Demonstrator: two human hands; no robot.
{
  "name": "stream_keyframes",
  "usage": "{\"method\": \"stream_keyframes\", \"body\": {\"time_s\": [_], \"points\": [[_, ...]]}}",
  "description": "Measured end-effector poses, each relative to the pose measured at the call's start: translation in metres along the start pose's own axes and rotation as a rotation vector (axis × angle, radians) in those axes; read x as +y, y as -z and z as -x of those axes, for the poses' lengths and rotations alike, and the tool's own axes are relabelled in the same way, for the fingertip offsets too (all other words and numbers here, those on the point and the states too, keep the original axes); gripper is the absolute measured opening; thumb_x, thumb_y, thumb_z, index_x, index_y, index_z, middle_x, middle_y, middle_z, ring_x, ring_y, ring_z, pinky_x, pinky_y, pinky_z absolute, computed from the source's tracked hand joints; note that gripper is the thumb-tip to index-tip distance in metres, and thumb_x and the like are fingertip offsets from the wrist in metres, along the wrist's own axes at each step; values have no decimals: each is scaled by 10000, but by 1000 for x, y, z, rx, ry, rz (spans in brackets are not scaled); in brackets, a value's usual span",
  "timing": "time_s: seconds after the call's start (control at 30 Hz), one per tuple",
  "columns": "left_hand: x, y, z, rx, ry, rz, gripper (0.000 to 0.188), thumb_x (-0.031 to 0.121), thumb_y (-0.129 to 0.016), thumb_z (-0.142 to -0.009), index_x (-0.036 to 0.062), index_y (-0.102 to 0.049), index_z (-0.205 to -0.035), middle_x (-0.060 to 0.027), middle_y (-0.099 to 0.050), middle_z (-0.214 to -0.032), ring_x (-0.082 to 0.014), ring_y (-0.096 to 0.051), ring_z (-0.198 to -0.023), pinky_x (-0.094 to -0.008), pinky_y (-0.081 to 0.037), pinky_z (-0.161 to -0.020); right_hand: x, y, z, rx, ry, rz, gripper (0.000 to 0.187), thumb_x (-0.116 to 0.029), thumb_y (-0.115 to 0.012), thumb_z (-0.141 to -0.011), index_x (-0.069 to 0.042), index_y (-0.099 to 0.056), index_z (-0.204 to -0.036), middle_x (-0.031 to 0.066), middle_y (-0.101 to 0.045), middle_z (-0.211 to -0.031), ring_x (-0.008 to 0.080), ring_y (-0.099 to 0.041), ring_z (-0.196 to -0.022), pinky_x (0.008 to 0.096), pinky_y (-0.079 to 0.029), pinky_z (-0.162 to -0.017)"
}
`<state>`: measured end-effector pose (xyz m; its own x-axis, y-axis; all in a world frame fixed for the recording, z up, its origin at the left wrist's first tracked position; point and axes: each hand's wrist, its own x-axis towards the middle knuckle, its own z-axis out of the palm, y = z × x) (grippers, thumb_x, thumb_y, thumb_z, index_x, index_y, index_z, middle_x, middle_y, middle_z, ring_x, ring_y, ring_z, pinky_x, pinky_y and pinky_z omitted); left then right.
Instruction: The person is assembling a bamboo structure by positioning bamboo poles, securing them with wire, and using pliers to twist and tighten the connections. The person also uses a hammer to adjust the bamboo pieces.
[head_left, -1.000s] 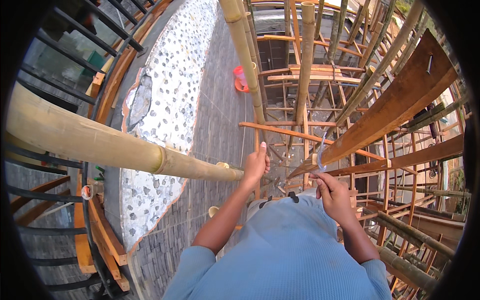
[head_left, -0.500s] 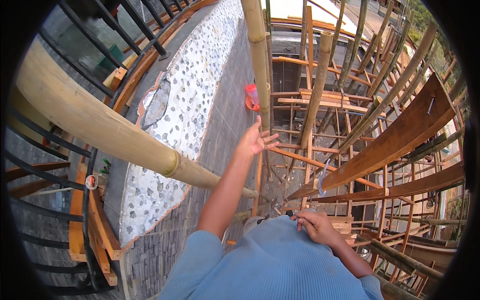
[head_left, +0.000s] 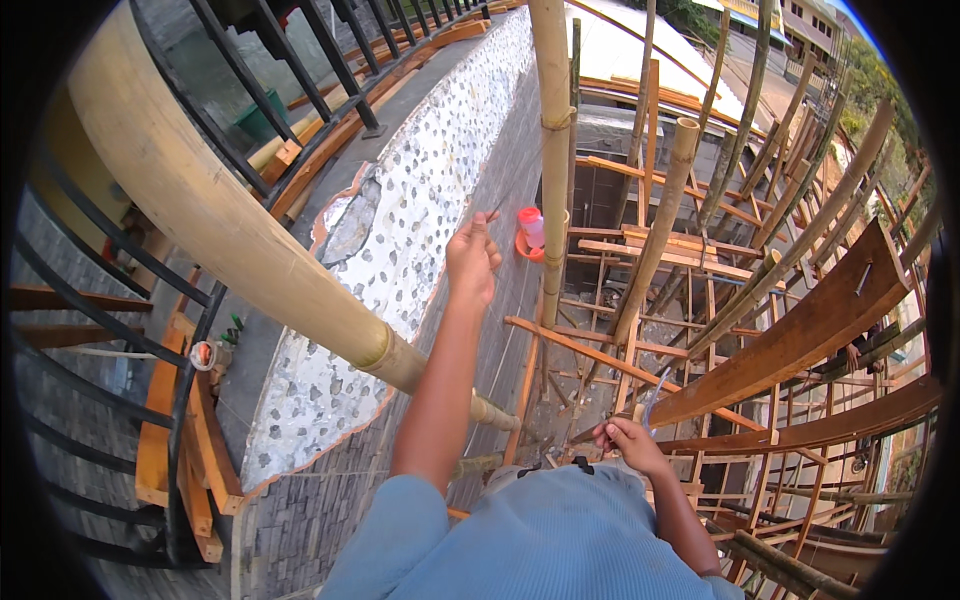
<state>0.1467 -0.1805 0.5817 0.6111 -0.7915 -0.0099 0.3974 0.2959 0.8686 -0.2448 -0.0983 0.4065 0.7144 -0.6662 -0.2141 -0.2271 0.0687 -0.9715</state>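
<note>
My left hand (head_left: 473, 258) is raised in front of the grey stone-tiled wall, its fingers curled in and the thumb up. A thin dark thing shows at its fingertips, too small to name. My right hand (head_left: 632, 442) is closed in front of my waist, beside the lower end of a long brown plank (head_left: 775, 335). What it holds, if anything, I cannot make out. A clear bent strip (head_left: 657, 395) hangs at the plank near that hand. Beyond my left hand, a red-lidded pink container (head_left: 531, 228) stands in an orange bucket (head_left: 524, 247) against a bamboo pole.
A thick bamboo pole (head_left: 250, 240) slants across the left, by a black metal railing (head_left: 205, 330). The white chipped wall top (head_left: 330, 400) runs beneath it. Bamboo uprights (head_left: 655, 230) and wooden battens fill the right, with a drop below. A nail (head_left: 863, 280) sticks out of the plank.
My left hand has moved left and its spread fingers have curled shut. My right hand has moved forward from my belly toward the plank's end. The view has shifted slightly.
</note>
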Motion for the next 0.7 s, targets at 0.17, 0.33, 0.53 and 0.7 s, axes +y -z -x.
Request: {"method": "stream_keyframes", "body": {"time_s": [0.17,0.33,0.53,0.7], "points": [[16,-10,39,120,-465,-761,266,204,-635,-1024,-45,-727,-1015,24,-548,-658,-41,-455,-633,-236,-377,-578,-120,-2,-13,364,311,343,440,-155,-676,-948,-31,-575,-1358,198,-550,-1399,395,-481,-1350,497,-377,-1128],[6,-13,136,-155,-253,-896,246,200,-673,-1003,-38,-731,-997,22,-613,-730,-45,-484,-659,-234,-401,-596,-235,-2,-46,447,695,1011,343,-189,-637,-977,-75,-611,-1300,200,-673,-1197,356,-638,-1162,603,-379,-1099],[9,51,162,135,-229,-650,207,168,-671,-997,-29,-733,-1001,-23,-674,-770,-67,-562,-685,-234,-444,-628,-217,-18,-26,-118,320,513,235,-204,-579,-1018,-48,-633,-1184,176,-703,-1005,357,-687,-970,480,-523,-884],[-22,136,208,-390,-203,-836,192,144,-694,-963,-43,-736,-956,-58,-705,-788,-91,-534,-578,-289,-439,-543,-257,-19,-34,75,596,464,155,-112,-601,-975,-27,-689,-1072,148,-698,-948,342,-688,-853,428,-532,-730]]}}
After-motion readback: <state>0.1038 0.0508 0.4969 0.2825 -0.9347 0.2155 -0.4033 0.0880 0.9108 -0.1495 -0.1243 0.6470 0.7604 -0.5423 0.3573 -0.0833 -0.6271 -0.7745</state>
